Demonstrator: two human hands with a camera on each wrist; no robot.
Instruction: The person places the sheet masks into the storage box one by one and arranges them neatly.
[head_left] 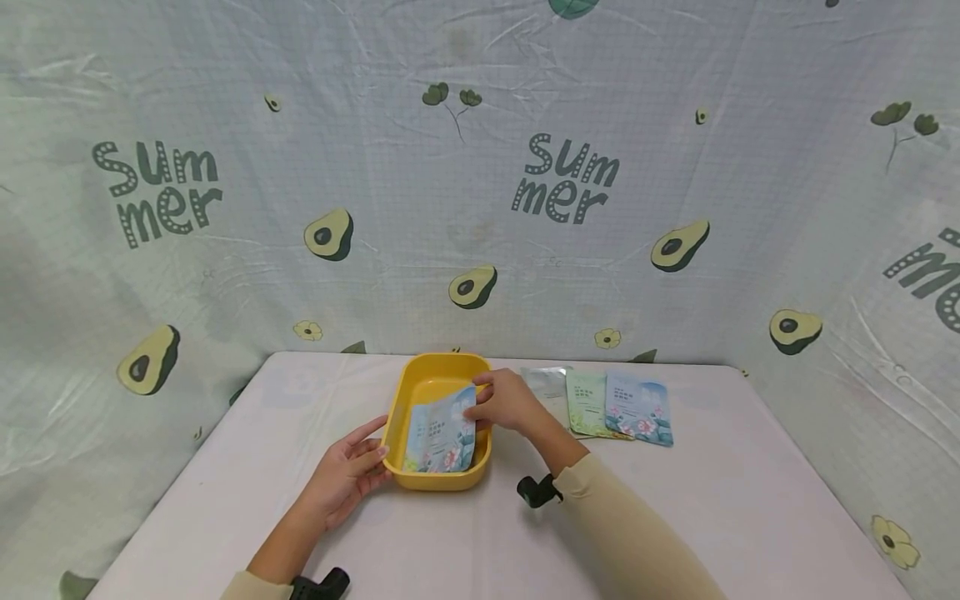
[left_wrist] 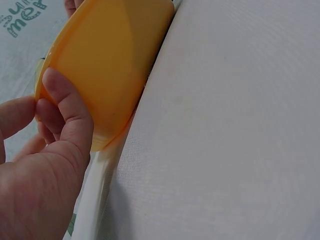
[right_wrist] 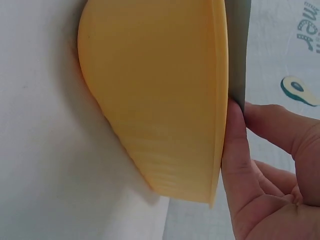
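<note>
A yellow plastic tray [head_left: 408,392] stands on the white table. A pale blue sachet [head_left: 441,437] with pink flowers leans inside it, its top edge pinched by my right hand [head_left: 506,402]. In the right wrist view the thumb [right_wrist: 235,150] presses the sachet's grey edge [right_wrist: 238,50] beside the tray's wall [right_wrist: 155,100]. My left hand [head_left: 348,475] grips the tray's near left corner; in the left wrist view its thumb [left_wrist: 67,107] lies on the tray's outer wall [left_wrist: 112,65].
Three more sachets lie flat to the right of the tray: a silvery one [head_left: 546,385], a green one [head_left: 588,404] and a blue flowered one [head_left: 639,408]. A cloth printed with avocados hangs behind the table.
</note>
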